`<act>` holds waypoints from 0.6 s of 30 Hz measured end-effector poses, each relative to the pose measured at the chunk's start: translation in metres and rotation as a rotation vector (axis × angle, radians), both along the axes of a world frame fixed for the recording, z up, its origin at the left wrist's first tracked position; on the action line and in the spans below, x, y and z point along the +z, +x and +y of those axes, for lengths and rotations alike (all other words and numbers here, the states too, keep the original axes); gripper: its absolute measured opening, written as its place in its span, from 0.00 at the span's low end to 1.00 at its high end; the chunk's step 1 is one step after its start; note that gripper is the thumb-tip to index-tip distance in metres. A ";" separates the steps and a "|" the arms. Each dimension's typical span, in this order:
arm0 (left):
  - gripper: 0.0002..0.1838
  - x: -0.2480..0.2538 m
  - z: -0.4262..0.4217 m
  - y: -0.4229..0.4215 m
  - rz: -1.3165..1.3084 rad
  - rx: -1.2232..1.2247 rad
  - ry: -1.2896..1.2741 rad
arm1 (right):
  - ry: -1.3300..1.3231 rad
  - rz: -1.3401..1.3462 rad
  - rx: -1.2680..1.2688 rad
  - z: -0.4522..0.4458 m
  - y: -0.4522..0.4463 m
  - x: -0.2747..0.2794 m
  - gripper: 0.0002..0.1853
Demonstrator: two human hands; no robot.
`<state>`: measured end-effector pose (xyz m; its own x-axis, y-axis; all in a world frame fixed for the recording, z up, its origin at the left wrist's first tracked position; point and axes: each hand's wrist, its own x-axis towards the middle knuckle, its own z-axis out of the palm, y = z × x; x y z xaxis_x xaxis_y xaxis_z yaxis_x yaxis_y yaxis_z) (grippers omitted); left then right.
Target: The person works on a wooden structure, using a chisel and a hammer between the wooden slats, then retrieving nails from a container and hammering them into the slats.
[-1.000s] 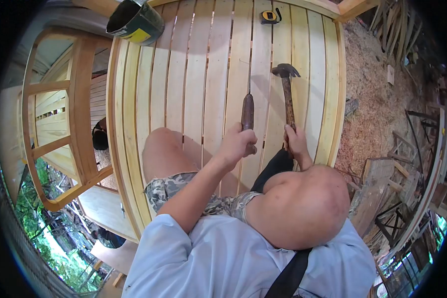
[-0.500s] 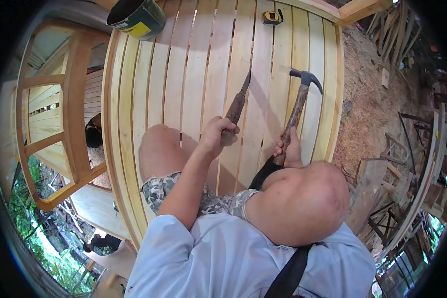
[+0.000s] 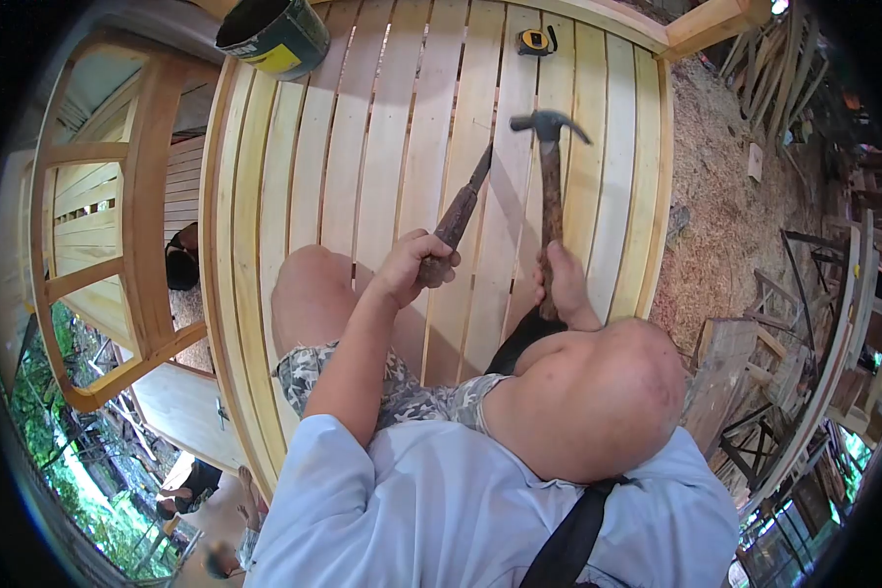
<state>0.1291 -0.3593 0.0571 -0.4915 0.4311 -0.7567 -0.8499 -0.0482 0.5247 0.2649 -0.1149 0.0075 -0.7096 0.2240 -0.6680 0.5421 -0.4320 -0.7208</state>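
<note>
Wrapped around the thick wooden handle of a chisel (image 3: pixel 461 218) is my left hand (image 3: pixel 418 268). The chisel's dark blade points away from me, its tip down at the pale wooden slats (image 3: pixel 377 196). My right hand (image 3: pixel 564 284) grips a claw hammer (image 3: pixel 551 186) by its worn wooden handle. The hammer's dark head is to the right of the chisel and apart from it, with the claw turned to the right. My legs rest on the slatted surface on either side of the tools.
A dark bucket (image 3: pixel 299 44) with a yellow label stands at the far left of the slats. A yellow tape measure (image 3: pixel 533 42) lies at the far edge. A wooden frame (image 3: pixel 132 206) is at left. Wood shavings (image 3: pixel 715 176) cover the ground at right. Other people (image 3: pixel 196 485) are at lower left.
The hammer has swung left, so its head is closer to the chisel. My left hand and the chisel have hardly moved. Another person has come into view at lower left.
</note>
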 end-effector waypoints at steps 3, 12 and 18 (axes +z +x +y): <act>0.13 -0.003 -0.003 -0.004 -0.022 -0.057 0.048 | 0.131 0.180 -0.036 0.014 -0.013 0.022 0.21; 0.15 -0.016 -0.013 -0.009 -0.011 -0.119 0.081 | 0.312 0.750 -0.018 0.028 -0.070 0.088 0.23; 0.14 -0.021 -0.014 -0.009 -0.001 -0.120 0.095 | 0.958 0.198 0.523 0.037 -0.071 -0.022 0.20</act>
<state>0.1205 -0.3733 0.0363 -0.4312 0.5567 -0.7101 -0.8531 0.0046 0.5217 0.1944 -0.0781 -0.0146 -0.9428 0.2286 -0.2426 0.3327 0.5992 -0.7282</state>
